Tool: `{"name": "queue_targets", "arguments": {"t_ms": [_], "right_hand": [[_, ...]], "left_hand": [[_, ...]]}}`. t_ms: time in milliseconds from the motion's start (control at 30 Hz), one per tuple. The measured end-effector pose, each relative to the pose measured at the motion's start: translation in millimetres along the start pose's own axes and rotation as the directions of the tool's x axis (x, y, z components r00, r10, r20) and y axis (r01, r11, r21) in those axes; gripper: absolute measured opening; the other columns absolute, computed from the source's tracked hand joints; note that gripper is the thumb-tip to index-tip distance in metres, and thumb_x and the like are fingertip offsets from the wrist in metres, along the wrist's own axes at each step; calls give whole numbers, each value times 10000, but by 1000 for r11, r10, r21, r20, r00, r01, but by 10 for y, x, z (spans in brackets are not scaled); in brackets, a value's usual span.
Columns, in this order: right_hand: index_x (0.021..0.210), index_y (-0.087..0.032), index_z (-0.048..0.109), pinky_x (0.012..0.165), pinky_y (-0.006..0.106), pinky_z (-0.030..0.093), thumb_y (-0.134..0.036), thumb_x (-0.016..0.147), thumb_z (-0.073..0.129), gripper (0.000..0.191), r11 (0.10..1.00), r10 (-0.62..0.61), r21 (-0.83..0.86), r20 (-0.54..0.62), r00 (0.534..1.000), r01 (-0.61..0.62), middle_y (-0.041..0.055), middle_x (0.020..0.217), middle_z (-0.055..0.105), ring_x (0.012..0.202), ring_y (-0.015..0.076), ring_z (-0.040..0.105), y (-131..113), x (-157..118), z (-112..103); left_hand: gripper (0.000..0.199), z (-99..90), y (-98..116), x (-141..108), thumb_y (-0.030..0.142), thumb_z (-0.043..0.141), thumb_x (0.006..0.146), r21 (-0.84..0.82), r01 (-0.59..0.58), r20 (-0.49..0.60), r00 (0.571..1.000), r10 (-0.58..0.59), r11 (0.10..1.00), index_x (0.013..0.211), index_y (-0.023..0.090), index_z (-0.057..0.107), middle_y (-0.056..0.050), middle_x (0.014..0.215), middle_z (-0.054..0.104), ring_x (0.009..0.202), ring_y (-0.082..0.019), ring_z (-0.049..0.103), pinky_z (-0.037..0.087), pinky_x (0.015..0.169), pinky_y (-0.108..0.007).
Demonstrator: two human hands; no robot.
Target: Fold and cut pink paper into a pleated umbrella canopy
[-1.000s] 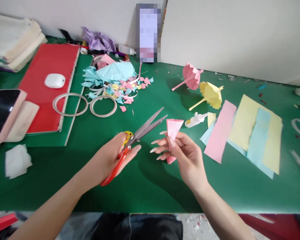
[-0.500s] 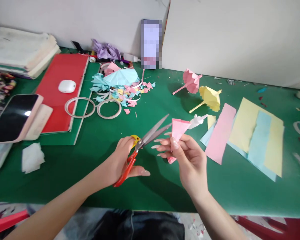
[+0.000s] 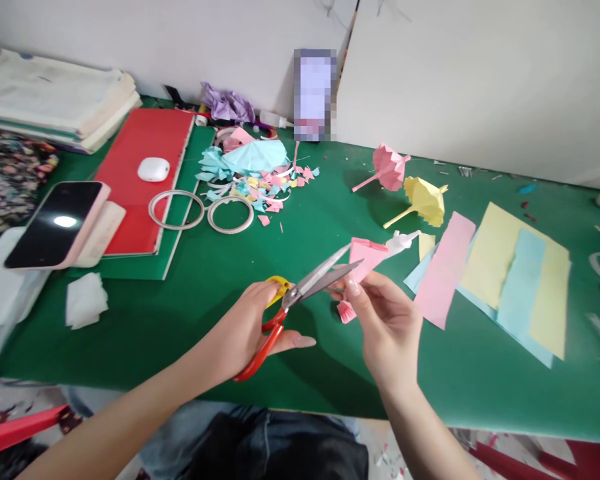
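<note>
My left hand (image 3: 253,330) grips scissors (image 3: 294,295) by their red and yellow handles. Their blades are parted, with the tips at the folded pink paper (image 3: 364,257). That paper is pinched between the thumb and fingers of my right hand (image 3: 385,313); its wide end points up and away. A pleated pink end (image 3: 347,311) shows below the fingers. Behind my right hand lies a white glue tube (image 3: 400,243). A pink paper umbrella (image 3: 390,167) and a yellow paper umbrella (image 3: 425,201) rest farther back.
Paper scraps (image 3: 267,183) and two tape rings lie left of centre. A red folder (image 3: 140,180) holds a white earphone case. A phone (image 3: 57,223) is at the left, another screen (image 3: 315,97) leans on the wall. Coloured sheets (image 3: 550,293) lie at the right.
The scissors have moved right, bringing their blades from beside the pink paper to its edge, the lower blade overlapping it. The whole view has shifted slightly.
</note>
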State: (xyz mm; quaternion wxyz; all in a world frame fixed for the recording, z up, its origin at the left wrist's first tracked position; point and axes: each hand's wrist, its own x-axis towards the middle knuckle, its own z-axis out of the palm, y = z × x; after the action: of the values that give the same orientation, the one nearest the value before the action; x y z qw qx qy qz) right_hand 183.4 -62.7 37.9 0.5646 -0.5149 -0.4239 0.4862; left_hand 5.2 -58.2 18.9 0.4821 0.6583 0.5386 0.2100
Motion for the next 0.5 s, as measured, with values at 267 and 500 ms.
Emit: {"name": "queue_targets", "arguments": {"t_ms": [267, 500], "right_hand": [[879, -210, 687, 681, 327, 609, -203, 826, 630, 78, 998, -10, -65, 49, 999, 13, 19, 760, 725, 713, 173, 698, -67, -6, -7], [834, -211, 691, 611, 313, 618, -188, 782, 686, 58, 996, -37, -84, 33, 999, 40, 16, 738, 729, 672, 184, 710, -112, 11, -74]], "left_hand": [[372, -18, -48, -48, 362, 755, 640, -115, 3, -26, 1000, -6, 993, 912, 202, 558, -60, 1002, 589, 967, -254, 590, 608, 718, -394], [484, -10, -49, -86, 349, 794, 582, -188, 37, -46, 998, -46, 981, 983, 216, 558, -86, 1105, 571, 1015, -289, 588, 601, 761, -413]]}}
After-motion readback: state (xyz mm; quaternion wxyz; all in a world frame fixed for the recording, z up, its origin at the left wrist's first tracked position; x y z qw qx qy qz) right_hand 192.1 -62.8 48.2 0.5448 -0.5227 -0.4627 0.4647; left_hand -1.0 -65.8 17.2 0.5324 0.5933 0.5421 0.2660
